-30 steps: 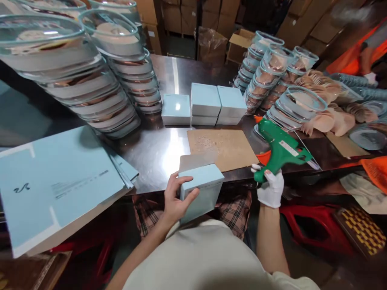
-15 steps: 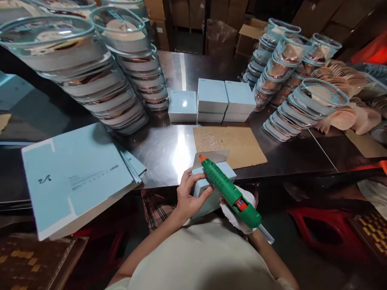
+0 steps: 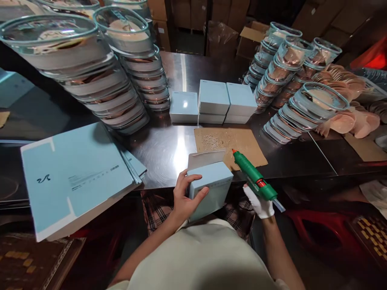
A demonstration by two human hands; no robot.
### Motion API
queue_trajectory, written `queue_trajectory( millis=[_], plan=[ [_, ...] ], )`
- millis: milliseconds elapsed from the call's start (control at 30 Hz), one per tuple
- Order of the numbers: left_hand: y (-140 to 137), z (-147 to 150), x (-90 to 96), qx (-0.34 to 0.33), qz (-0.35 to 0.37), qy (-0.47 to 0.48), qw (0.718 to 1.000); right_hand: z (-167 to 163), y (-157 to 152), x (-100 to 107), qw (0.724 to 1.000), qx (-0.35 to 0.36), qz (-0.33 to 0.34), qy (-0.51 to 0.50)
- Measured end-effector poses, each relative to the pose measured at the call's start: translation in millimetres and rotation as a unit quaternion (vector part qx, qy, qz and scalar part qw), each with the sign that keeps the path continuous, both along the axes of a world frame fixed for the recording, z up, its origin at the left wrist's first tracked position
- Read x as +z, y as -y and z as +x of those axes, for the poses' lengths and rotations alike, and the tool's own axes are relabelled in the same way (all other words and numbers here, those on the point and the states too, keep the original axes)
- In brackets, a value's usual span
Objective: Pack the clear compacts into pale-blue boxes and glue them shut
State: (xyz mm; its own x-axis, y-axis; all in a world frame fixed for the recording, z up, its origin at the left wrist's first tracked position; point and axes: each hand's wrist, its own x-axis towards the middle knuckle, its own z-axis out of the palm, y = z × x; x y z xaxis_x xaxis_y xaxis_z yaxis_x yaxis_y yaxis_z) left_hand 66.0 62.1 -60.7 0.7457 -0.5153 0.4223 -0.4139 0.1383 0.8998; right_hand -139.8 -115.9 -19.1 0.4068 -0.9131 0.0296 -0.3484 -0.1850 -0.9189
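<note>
My bare left hand (image 3: 188, 195) grips a light blue cardboard box (image 3: 213, 187) by its left side, at the table's near edge. A grey-white flap (image 3: 205, 159) stands up at the box's far side. In my white-gloved right hand (image 3: 260, 203) is a green glue gun (image 3: 252, 173) with an orange nozzle and a clear glue stick jutting from its rear. The nozzle points forward and left, over a piece of brown cardboard (image 3: 244, 149) strewn with glue bits, to the right of the box and apart from it. Most of the right fingers are hidden beneath the gun.
Finished-looking blue boxes (image 3: 214, 94) stand in a row behind the cardboard. Flat blue sheets (image 3: 75, 173) are stacked at left, overhanging the edge. Tall stacks of clear-lidded containers (image 3: 121, 80) rise at left, more (image 3: 302, 108) at right. A red stool (image 3: 320, 229) is below right.
My right hand has carried the glue gun from above the box to the right, off it. The box, held by my left hand, now shows its top and front face.
</note>
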Motion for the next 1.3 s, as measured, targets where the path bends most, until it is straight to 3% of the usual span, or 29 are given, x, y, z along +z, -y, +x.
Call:
queue_trajectory(
  millis=[133, 200, 267, 333, 400, 467, 567, 667, 733, 833, 933, 1000, 1100, 1200, 1233, 1300],
  plan=[
    [-3, 2, 1.4, -0.015, 0.01, -0.051, 0.999, 22, 49, 6, 0.988, -0.044, 0.142, 0.042],
    [-5, 3, 3.3, -0.022, 0.008, -0.077, 0.997, 33, 74, 17, 0.978, -0.056, 0.199, 0.01],
    [-7, 4, 4.7, -0.022, -0.001, -0.099, 0.995, 38, 92, 30, 0.976, -0.082, 0.182, -0.085],
    [-8, 5, 5.4, -0.019, -0.013, -0.118, 0.993, 38, 95, 43, 0.974, -0.116, 0.105, -0.165],
    [-9, 6, 6.0, -0.025, -0.019, -0.13, 0.991, 41, 82, 53, 0.98, -0.123, 0.016, -0.158],
    [-8, 6, 6.7, -0.052, -0.029, -0.133, 0.989, 52, 59, 55, 0.995, -0.047, -0.017, -0.088],
    [-4, 4, 7.0, -0.096, -0.047, -0.135, 0.985, 79, 26, 46, 0.984, 0.15, 0.092, 0.001],
    [0, 4, 4.2, -0.081, -0.082, -0.171, 0.979, 91, 15, 34, 0.964, 0.209, 0.155, 0.054],
    [2, 7, 0.9, -0.074, -0.133, -0.213, 0.965, 87, 17, 31, 0.95, 0.28, 0.116, 0.076],
    [2, 15, -3.1, -0.085, -0.165, -0.23, 0.955, 77, 21, 36, 0.895, 0.443, 0.009, 0.052],
    [-2, 22, -1.4, -0.093, -0.107, -0.182, 0.973, 75, 22, 39, 0.867, 0.485, -0.109, 0.02],
    [-5, 23, 3.3, -0.107, -0.077, -0.159, 0.978, 77, 20, 37, 0.856, 0.495, -0.15, 0.027],
    [-6, 24, 12.6, -0.124, -0.066, -0.159, 0.977, 77, 14, 26, 0.865, 0.472, -0.168, 0.037],
    [-2, 30, 19.1, -0.046, -0.072, -0.258, 0.962, 69, 0, 12, 0.91, 0.333, -0.245, 0.03],
    [1, 35, 20.2, -0.001, -0.078, -0.318, 0.945, 66, -6, 7, 0.909, 0.29, -0.299, 0.021],
    [5, 47, 21.7, 0.068, -0.096, -0.432, 0.894, 60, -18, -2, 0.858, 0.263, -0.441, -0.024]
  ],
)
